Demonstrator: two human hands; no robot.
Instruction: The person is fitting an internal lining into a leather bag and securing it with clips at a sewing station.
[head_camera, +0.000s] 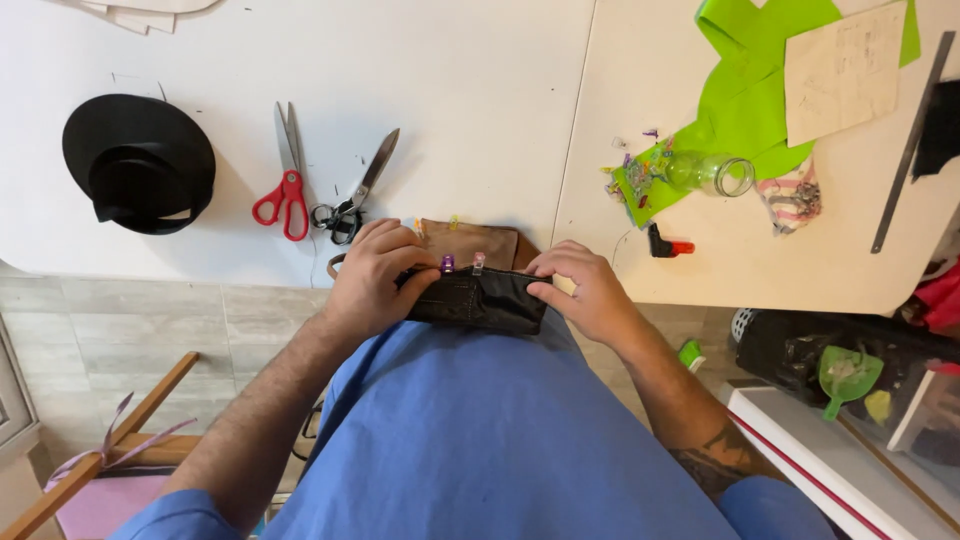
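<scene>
Clipped black pouch (478, 298) (both hands)

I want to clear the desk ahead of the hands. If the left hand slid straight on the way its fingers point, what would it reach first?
The left hand points toward the right hand along the dark fabric piece, so it would probably meet the purple clip first.

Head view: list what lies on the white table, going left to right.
Black hat → red-handled scissors → black-handled shears → brown fabric → glass jar → tan paper pattern → metal ruler.
</scene>
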